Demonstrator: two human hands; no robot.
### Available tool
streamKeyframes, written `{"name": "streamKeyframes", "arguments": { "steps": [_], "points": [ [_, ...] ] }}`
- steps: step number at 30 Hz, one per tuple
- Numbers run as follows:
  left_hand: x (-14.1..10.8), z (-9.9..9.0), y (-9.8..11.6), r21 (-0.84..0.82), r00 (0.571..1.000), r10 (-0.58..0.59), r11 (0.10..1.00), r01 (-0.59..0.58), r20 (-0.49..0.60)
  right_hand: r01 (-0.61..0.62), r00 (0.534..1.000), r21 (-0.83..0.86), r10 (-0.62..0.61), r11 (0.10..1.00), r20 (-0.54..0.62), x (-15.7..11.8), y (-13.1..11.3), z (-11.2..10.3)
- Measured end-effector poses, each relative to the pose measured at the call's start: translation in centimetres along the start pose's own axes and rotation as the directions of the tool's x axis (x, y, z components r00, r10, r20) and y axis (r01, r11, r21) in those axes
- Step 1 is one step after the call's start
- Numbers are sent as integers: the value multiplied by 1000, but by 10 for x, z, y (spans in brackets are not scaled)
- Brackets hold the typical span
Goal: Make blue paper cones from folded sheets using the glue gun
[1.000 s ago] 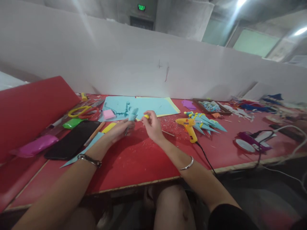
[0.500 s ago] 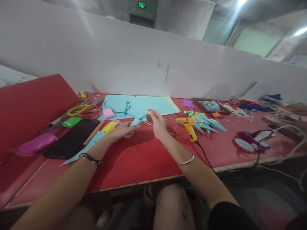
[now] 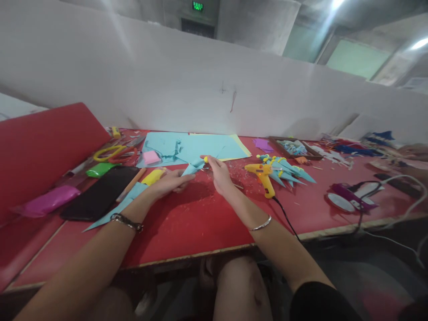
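My left hand (image 3: 170, 183) is closed around a light-blue rolled paper piece (image 3: 194, 167), whose upper end sticks out past the fingers toward the right. My right hand (image 3: 220, 174) pinches a small yellow ball (image 3: 206, 159) between thumb and fingertip, right at the end of the blue piece. Whether the ball touches the paper is too small to tell. Under my left forearm lies a pointed blue paper piece (image 3: 125, 205), next to a yellow packet (image 3: 153, 177). Right of my right hand, a yellow glue gun (image 3: 264, 178) rests beside several blue cones with yellow trim (image 3: 284, 167).
Blue paper sheets (image 3: 203, 145) lie at the back with a pink block (image 3: 151, 157). On the left are a black phone (image 3: 100, 194), scissors (image 3: 122, 154) and a magenta packet (image 3: 51, 200). A tray (image 3: 276, 145), cables and a purple device (image 3: 351, 197) stand right, near another person's hand (image 3: 414, 152).
My right fingers have shifted slightly, bringing the yellow ball left and down to the end of the blue paper piece. My left hand has stayed in place.
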State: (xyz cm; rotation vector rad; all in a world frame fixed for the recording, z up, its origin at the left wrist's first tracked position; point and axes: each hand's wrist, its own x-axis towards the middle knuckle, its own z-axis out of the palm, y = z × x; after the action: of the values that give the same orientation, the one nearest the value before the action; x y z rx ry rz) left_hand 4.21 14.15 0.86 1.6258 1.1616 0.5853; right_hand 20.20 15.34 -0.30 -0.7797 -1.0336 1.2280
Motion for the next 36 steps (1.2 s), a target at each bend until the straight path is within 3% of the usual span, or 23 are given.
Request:
{"name": "streamKeyframes", "arguments": {
  "steps": [21,36],
  "points": [
    [-3,2,5,78,999,12,997,-9,-32,51,997,-175,-41,983,59,-3,-4,1],
    [-2,4,6,10,1000,15,1000,-15,-19,56,998,-129,-51,990,40,-3,-2,1]
  ]
}}
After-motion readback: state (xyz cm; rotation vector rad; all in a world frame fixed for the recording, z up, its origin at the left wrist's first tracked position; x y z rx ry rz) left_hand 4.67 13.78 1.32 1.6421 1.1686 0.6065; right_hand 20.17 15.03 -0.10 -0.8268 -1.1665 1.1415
